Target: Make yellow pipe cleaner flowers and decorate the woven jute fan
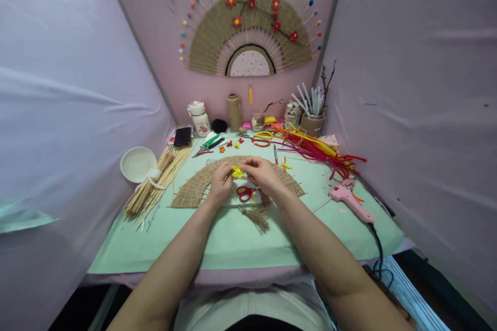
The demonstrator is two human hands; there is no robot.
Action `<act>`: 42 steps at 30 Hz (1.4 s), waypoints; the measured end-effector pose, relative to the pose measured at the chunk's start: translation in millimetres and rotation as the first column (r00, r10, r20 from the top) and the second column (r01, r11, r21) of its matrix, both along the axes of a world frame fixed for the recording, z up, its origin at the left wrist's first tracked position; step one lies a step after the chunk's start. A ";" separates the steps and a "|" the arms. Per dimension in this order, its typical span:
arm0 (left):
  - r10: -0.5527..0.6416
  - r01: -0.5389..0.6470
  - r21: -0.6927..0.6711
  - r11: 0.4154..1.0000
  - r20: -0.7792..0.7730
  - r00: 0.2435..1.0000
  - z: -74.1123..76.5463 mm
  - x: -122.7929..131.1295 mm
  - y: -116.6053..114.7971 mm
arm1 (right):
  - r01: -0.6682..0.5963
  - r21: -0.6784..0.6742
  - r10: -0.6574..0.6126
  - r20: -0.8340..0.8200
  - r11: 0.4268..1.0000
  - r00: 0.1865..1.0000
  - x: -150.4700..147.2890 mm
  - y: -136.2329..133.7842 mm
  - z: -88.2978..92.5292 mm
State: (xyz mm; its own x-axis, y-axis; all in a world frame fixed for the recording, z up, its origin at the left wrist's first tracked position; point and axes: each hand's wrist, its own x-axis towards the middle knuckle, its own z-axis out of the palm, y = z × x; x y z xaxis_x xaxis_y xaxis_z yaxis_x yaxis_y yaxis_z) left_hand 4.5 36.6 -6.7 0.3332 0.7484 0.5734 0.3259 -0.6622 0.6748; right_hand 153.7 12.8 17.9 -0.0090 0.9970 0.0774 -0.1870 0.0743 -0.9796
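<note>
My left hand (220, 182) and my right hand (262, 171) meet over the middle of the table, fingers pinched on a small yellow pipe-cleaner flower (237, 171). Beneath them lies a woven jute fan (194, 190), shaped as a half ring. Red-handled scissors (244, 193) rest just under my hands, inside the fan's arc. A loose jute tassel (257, 217) lies closer to me.
A pink glue gun (351, 201) with a black cord lies at right. Red and yellow pipe cleaners (318, 151) pile at back right. Bamboo sticks (155, 189) and a paper plate (138, 164) sit at left. Green pliers (209, 143), small flowers, jars and a twine spool (233, 111) line the back. A finished fan (250, 31) hangs on the wall.
</note>
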 end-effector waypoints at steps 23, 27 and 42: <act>-0.162 0.172 -0.143 0.975 0.081 0.984 7.9 -1.6 0.9 | -0.012 0.200 -0.034 0.226 0.980 0.974 10.9 -6.6 15.0; -0.180 0.196 -0.170 0.966 0.107 0.978 9.1 -1.8 -0.7 | -0.030 0.234 -0.026 0.232 0.972 0.972 10.7 -7.2 15.3; -0.208 0.474 -0.525 0.707 0.487 0.848 5.4 1.8 -6.7 | -0.050 0.251 -0.031 0.310 0.967 0.950 7.5 -9.2 13.4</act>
State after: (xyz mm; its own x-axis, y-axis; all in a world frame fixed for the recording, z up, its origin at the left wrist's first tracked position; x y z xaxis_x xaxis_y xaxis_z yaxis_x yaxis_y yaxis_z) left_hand 6.3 30.0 -1.4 0.5026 0.8476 0.1701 -0.1967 -0.0795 0.9772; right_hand 161.2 3.5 31.3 -0.0824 0.9444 0.3184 0.1195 0.3265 -0.9376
